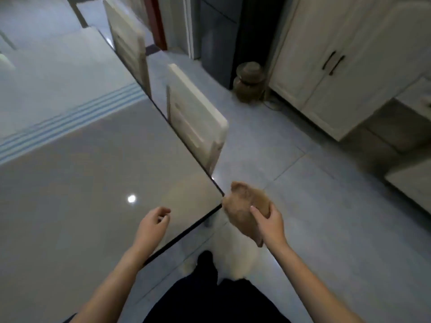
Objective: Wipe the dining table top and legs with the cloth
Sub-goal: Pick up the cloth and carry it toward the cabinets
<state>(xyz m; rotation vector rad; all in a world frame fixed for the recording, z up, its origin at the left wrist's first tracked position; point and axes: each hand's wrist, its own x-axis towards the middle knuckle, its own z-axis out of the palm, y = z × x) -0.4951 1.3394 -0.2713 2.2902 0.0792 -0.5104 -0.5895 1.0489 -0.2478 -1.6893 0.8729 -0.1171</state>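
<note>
The right hand [271,223] gripped a bunched brown cloth [245,206], fingers and thumb curled round it, just off the near corner of the glossy grey tabletop [81,183]. The cloth touched or nearly touched that corner, its upper part level with the dark edge and a loose end hanging below the hand; whether it actually pressed the edge could not be told. The left hand [152,223] was over the tabletop close to the same corner, fingers loosely curled and holding nothing; whether it rested on the surface or hung just above it was unclear. A bright spot of light was reflected in the tabletop near the left hand. Two pale chairs [198,113] stood tucked against the right side of the table, one behind the other. Beyond them, on the light tiled floor [326,206], a brownish lidded jar [249,81] sat between a dark fridge [219,38] and cream cabinets [338,54] with dark handles. The person's dark trousers [221,299] showed at the bottom.
</note>
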